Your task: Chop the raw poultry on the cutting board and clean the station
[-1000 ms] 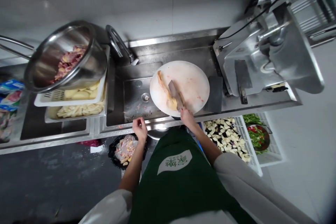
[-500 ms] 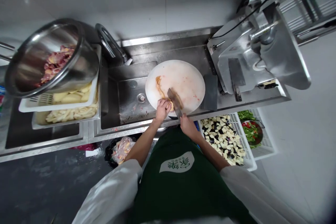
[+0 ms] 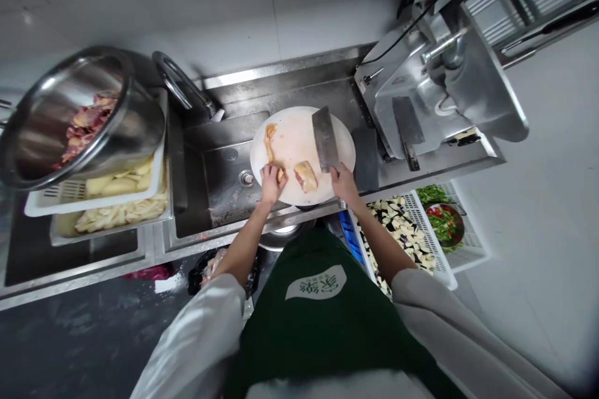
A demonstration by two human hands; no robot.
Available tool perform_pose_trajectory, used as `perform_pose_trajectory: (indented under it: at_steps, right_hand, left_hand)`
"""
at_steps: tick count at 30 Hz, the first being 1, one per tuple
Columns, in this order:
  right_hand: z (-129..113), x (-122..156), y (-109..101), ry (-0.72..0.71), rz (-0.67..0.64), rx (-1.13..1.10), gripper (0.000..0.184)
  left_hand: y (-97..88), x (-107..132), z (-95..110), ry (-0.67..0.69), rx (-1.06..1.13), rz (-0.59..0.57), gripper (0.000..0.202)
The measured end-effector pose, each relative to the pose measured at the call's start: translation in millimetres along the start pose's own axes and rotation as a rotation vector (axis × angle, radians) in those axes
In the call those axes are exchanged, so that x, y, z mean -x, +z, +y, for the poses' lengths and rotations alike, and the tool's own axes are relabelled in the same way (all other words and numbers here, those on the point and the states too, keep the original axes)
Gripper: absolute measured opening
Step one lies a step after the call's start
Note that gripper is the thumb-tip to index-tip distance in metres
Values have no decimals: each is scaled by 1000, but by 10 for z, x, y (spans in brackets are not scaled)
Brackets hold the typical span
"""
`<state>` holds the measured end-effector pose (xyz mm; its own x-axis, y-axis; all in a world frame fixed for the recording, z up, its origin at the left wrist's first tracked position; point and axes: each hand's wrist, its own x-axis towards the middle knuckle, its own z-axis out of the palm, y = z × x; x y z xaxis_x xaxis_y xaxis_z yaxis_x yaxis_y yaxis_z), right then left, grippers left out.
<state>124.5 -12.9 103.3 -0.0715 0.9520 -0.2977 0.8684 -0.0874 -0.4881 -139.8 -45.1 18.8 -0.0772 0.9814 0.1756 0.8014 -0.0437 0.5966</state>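
A round white cutting board lies across the sink's right part. My right hand grips a cleaver by its handle, with the broad blade over the board's right side. At the board's left front, my left hand is closed on a small yellowish piece of chicken, partly hidden by the fingers. Between the hands lies a larger skin-on chicken piece, apart from both. A strip of yellowish skin stretches up the board from my left hand.
To the left, a steel bowl of raw meat leans on a white basket of sliced potatoes. A faucet stands behind the sink. A slicer with another cleaver is at right. Cut eggplant fills a basket below.
The cleaver has lifted away from my left hand and swung right. My left hand has shifted left with the small piece. The larger chicken piece now lies uncovered between the hands.
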Motion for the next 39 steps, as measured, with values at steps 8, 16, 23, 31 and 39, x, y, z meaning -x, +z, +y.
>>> perform_pose_trajectory:
  at_steps: [8, 16, 23, 31, 39]
  right_hand:
    - [668, 74, -230, 95, -47, 151, 34]
    - [598, 85, -264, 68, -85, 218, 37]
    - [-312, 386, 54, -291, -299, 172, 37]
    - [-461, -97, 323, -313, -411, 274, 38]
    - [-37, -421, -82, -212, -288, 371, 40]
  left_hand:
    - [160, -801, 516, 382, -158, -755, 46]
    - [-287, -639, 579, 321, 45, -624, 22]
    - [-1318, 327, -17, -457, 640, 153, 56]
    - [-1344, 467, -99, -657, 931, 17, 66]
    - [-151, 92, 299, -834, 709, 48, 38]
